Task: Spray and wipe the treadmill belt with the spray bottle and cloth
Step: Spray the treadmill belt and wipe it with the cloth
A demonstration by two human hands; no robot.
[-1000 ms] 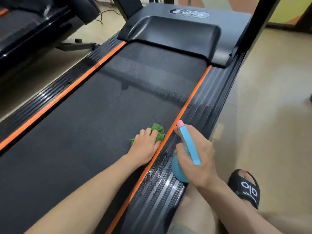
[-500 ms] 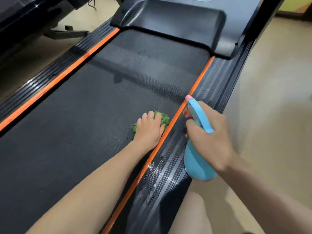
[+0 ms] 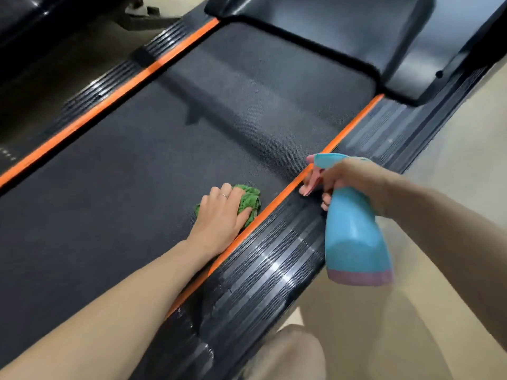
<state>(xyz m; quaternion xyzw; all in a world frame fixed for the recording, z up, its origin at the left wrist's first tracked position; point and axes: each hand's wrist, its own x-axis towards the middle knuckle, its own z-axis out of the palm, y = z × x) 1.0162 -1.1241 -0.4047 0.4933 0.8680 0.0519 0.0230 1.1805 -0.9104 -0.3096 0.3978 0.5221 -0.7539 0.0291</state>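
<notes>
The dark textured treadmill belt (image 3: 153, 171) runs from lower left to upper right between two orange stripes. My left hand (image 3: 219, 218) presses a crumpled green cloth (image 3: 251, 200) flat on the belt, close to the right orange stripe (image 3: 290, 185). My right hand (image 3: 354, 179) grips the neck of a light blue spray bottle (image 3: 354, 237) with a pink trigger and a purple base. The bottle hangs above the ribbed right side rail, its nozzle pointing left toward the belt.
A black ribbed side rail (image 3: 269, 259) lies right of the belt, wet near its lower end. The black motor cover (image 3: 343, 37) closes the belt's far end. Beige floor (image 3: 452, 149) spreads to the right. Another machine's dark frame (image 3: 24, 31) stands at upper left. My knee (image 3: 288, 352) shows below.
My right hand has lifted the spray bottle off the side rail and carried it up, turning the nozzle toward the belt. The left hand and cloth slid slightly up the belt.
</notes>
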